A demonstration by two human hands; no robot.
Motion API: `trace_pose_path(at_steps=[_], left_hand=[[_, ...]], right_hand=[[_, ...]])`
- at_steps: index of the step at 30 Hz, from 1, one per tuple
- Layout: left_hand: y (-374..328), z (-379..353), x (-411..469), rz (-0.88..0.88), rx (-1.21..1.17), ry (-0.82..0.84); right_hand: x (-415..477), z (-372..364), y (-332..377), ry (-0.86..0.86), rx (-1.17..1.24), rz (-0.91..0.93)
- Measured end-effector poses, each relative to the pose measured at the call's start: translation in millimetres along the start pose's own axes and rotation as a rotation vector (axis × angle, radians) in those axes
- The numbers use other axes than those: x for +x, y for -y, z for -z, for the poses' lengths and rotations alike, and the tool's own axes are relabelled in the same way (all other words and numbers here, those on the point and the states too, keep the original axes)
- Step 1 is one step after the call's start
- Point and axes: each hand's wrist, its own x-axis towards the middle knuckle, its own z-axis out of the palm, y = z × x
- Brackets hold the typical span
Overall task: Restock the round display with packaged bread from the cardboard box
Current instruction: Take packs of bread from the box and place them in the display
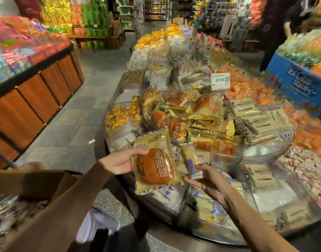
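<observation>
The left hand (123, 160) grips a gold plastic bread pack (154, 164) by its left edge, thumb on the printed face. A round brown bun shows through the wrapper. The pack lies nearly flat with its face up. Its long axis runs away from the person, the top seal pointing at the heap of matching gold bread packs (183, 122) in a clear bowl on the round display of clear plastic bins (265, 151). It hangs over the display's near edge, touching nothing but the hand.

Just to its right, the right hand (208, 180) is palm up, thumb pinching a slim beige packet (190, 162) with a blue stripe, stood on edge. The hands are near but apart.

The brown cardboard box (38, 180) sits open at lower left. A white price tag (220, 81) stands behind the heap
</observation>
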Motion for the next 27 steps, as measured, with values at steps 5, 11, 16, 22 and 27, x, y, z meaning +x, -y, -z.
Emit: trace_pose_path(at_steps=[5,11,16,22,27], left_hand=[[-20.1,40.9,17.6,-0.04,-0.056,-0.069],[-52.9,98.2,48.1,0.006,0.013,-0.022],[-88.7,110.5,74.0,0.056,0.104,0.036],[-107.0,104.9,91.0,0.116,0.179,0.055],[-110.1,100.9,107.7,0.095,0.138,-0.032]], right_hand=[[28.6,-18.1,10.7,-0.006,0.101,0.043],[75.1,-57.4,8.1,-0.136,0.052,0.083],[98.3,-108.7,3.3,-0.11,0.009,0.11],[102.7,-148.3,9.2,-0.021,0.026,0.186],[110.1,-155.4,14.4,-0.107,-0.052,0.17]])
